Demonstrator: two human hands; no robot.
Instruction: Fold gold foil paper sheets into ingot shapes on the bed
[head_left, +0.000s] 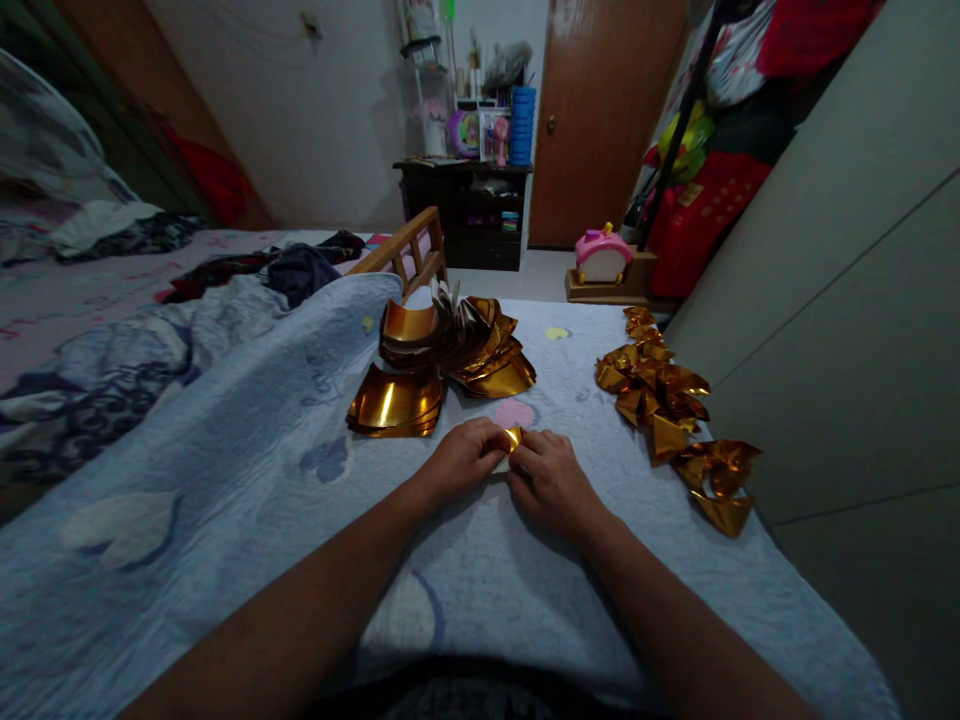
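Observation:
Between my two hands, just above the pale blue bedspread (pixel 480 600), is a small piece of gold foil paper (pixel 514 438). My left hand (pixel 466 458) pinches its left side, and my right hand (pixel 553 474) grips its right side. Most of the piece is covered by my fingers, so its full shape is hidden. Beyond my hands lie stacks of gold foil sheets (pixel 395 402), curved and fanned out. Off to the right, a row of folded gold foil pieces (pixel 670 437) runs along the bed's edge.
A wooden bed rail (pixel 409 250) stands behind the foil stacks. Rumpled clothes and bedding (pixel 300 275) cover the left side. A pale cabinet (pixel 847 330) borders the bed on the right. Farther back are a dark shelf (pixel 465 180) and a pink toy case (pixel 602 258).

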